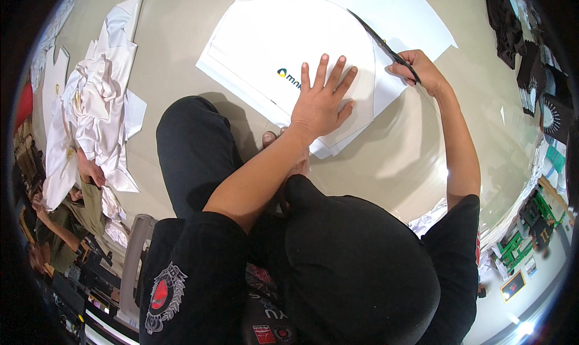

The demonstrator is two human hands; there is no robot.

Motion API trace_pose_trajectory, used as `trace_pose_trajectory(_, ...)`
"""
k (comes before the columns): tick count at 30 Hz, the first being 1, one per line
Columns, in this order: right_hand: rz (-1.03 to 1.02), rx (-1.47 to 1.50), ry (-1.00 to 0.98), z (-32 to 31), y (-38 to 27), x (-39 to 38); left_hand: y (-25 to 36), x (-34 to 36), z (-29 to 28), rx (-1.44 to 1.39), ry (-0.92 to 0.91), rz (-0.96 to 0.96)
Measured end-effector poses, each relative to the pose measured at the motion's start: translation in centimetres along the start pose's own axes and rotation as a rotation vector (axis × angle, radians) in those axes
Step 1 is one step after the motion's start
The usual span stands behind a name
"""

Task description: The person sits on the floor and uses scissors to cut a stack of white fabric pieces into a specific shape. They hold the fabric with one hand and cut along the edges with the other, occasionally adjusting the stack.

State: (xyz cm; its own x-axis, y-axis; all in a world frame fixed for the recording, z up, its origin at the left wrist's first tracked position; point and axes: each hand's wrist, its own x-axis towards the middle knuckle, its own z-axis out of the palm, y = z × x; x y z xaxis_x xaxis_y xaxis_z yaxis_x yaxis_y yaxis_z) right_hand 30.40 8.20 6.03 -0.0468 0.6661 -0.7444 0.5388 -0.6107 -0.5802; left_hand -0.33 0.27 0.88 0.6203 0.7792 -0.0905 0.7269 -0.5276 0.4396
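Note:
A large white sheet (289,31) lies on the pale surface in front of me; whether it is cloth or paper I cannot tell. Thin curved outlines and a small printed emblem mark it. My left hand (325,101) rests flat on the sheet with its fingers spread, below and left of the curved line. Held in my right hand (422,73) is a pair of black scissors (379,38), whose long blades point to the upper left, along the curved line at the sheet's right side. My fingers hide part of the handles.
My bent knee in dark trousers (193,134) is left of the sheet. Farther left lies a heap of white cloth (99,91), with another person's hand (90,169) at its lower end. Dark garments (531,73) are piled along the right edge.

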Motion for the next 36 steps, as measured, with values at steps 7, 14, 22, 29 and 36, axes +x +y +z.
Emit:
trace_pose_trajectory(7,-0.009,-0.032,-0.016,-0.7,0.2,0.2,0.0,0.1,-0.1,0.006,-0.006,0.002)
trace_pose_trajectory(14,-0.018,-0.036,-0.028,-0.9,-1.3,0.4,0.0,0.0,-0.3,0.001,-0.017,-0.001)
trace_pose_trajectory(22,-0.018,-0.088,-0.033,-1.3,-1.9,1.8,-0.1,0.1,-0.1,-0.014,-0.013,0.007)
trace_pose_trajectory(29,-0.023,-0.134,-0.002,-1.1,-2.2,2.0,-0.2,0.0,0.0,-0.027,-0.015,0.0)
trace_pose_trajectory(36,-0.042,-0.117,-0.04,-1.6,-2.0,2.2,-0.2,0.0,0.0,-0.011,-0.014,0.005)
